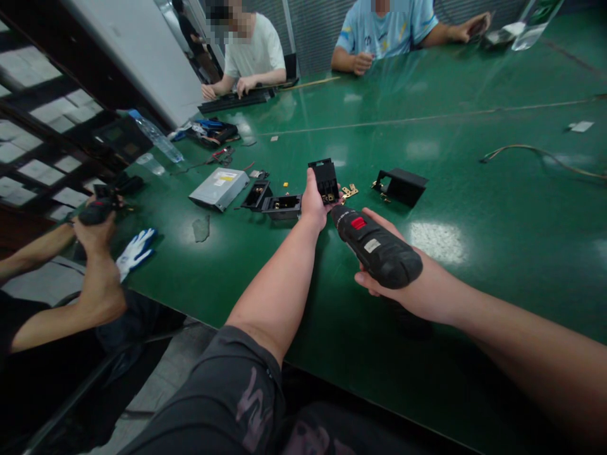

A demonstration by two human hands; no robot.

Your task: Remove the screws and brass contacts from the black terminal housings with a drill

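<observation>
My left hand (315, 199) is closed around a black plastic housing (324, 179), held up off the table with brass-coloured parts showing inside it. In my right hand (408, 278) is a black cordless drill (374, 246) with a red switch on top. The drill's front end points at the lower part of the housing; whether its bit touches cannot be made out. Several small brass pieces (349, 191) lie just right of the housing. Two more open black housings (283, 206) stand to the left, and another black housing (402, 186) lies to the right.
On the green table (512, 253) are a silver disc drive (220, 188), a white-and-blue glove (136, 251), a water bottle (156, 136) and a thin cable (540, 150). A person at the left holds another drill (97, 210). Two people sit across the table.
</observation>
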